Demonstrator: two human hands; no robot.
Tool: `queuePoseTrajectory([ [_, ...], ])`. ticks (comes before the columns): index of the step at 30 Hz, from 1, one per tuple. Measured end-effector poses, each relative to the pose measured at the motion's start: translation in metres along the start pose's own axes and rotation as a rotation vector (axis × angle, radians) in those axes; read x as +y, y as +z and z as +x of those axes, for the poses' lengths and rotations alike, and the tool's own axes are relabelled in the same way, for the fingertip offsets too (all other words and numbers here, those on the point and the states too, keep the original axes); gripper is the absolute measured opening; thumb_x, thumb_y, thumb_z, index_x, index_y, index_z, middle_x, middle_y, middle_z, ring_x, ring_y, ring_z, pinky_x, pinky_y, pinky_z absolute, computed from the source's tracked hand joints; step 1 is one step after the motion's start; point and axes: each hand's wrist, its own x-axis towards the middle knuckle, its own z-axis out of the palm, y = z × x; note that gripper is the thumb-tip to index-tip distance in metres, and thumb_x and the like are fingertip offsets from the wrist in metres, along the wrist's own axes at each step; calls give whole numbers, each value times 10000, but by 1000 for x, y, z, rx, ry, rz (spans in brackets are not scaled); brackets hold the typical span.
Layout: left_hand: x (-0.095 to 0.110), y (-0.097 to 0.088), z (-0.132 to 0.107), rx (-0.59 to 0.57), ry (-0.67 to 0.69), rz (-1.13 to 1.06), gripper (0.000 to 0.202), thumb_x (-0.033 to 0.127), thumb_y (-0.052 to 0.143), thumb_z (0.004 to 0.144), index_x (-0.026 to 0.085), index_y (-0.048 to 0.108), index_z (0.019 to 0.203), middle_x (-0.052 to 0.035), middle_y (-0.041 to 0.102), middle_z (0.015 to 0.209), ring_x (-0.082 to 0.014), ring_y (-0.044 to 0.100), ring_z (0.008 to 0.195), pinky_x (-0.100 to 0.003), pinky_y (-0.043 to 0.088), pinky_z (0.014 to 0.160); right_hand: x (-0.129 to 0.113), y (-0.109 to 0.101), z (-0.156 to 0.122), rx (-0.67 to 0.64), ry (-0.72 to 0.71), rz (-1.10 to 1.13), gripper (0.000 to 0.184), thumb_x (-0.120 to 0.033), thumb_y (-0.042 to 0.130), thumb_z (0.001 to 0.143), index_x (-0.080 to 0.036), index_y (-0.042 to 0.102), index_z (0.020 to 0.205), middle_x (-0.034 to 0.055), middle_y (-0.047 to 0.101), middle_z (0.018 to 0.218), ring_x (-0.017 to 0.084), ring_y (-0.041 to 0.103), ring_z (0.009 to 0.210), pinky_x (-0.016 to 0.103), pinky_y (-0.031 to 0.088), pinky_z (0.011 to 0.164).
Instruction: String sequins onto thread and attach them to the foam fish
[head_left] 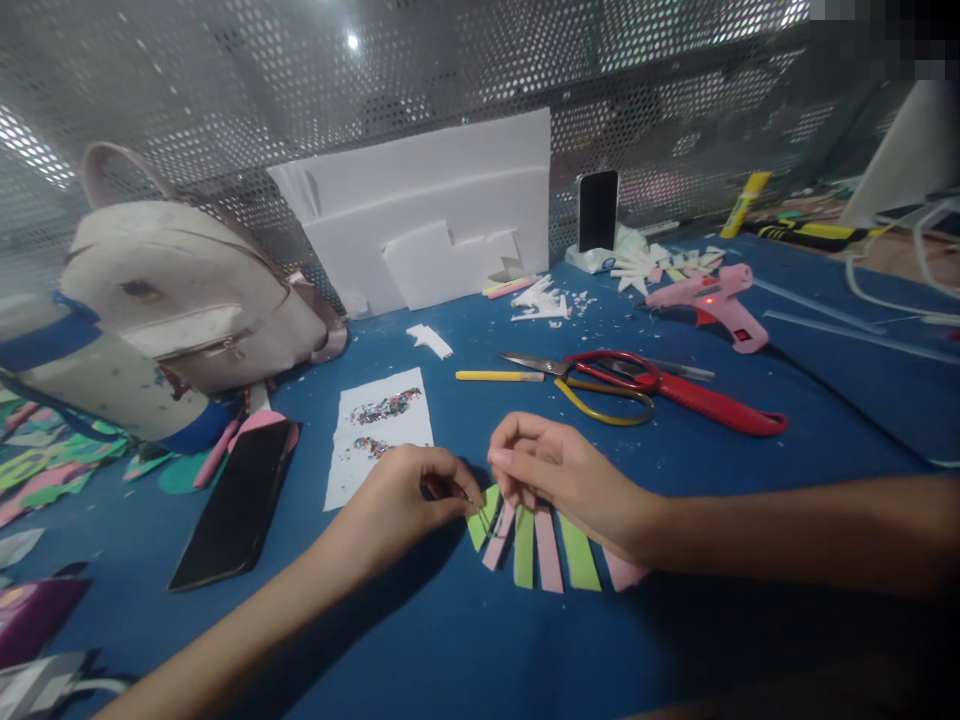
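Note:
A fan of narrow strips lies in front of me, with a green strip (523, 555) and a pink strip (550, 560) among several in alternating colours. At its left end, my left hand (409, 492) pinches thumb and forefinger together beside the outermost green strip (477, 530). A thin dark line shows near those fingertips, too fine to name. Over the upper ends of the strips, my right hand (574, 470) has its fingers curled and pressed together, hiding where the strips meet. Whatever its fingertips hold, if anything, is hidden.
Beyond my hands lie scissors (607, 378), a red-handled cutter (720, 402) and a yellow pen (499, 377). A pink glue gun (720, 300) with a cord rests at right. Leftward are white paper with glitter (352, 440), a dark phone (232, 505) and a backpack (180, 280).

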Motion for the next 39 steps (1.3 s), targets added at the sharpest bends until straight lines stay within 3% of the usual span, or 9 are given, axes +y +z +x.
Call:
queuePoseTrajectory([
  [8,7,-4,-5,-74,-49,-116,73,190,668,734,160,734,736,-35,731,765,-151,648,684,-268,511,693,-4,2,-6,-29,-58,-91,151,-292,612,915,-168,541,866,-29,584,677,64,520,596,177,420,557],
  [16,2,-9,-6,-144,-83,-245,120,268,744,680,153,722,710,-41,733,751,-152,658,694,-272,526,701,-7,4,-8,-16,-97,-119,140,-276,610,918,-168,542,862,-34,582,676,60,527,605,177,423,557],
  [23,7,-12,-8,-74,-87,-221,43,185,712,695,153,725,721,-20,721,689,-134,649,649,-246,507,665,-12,10,-14,-52,-143,-154,103,-227,589,917,-173,530,853,-32,580,684,65,533,593,188,407,522],
  [29,7,-12,-5,0,-65,-201,33,166,689,728,170,717,709,-2,713,653,-124,650,621,-207,471,587,-17,9,-16,-124,-236,-265,97,-233,599,914,-165,562,855,-13,603,734,76,569,658,205,435,587],
  [39,0,0,-5,107,29,-239,84,218,674,781,167,736,756,-43,714,794,-156,651,741,-275,510,719,-49,-2,-2,-44,-392,-481,107,-244,585,927,-182,580,840,-13,600,774,102,599,718,246,478,710],
])
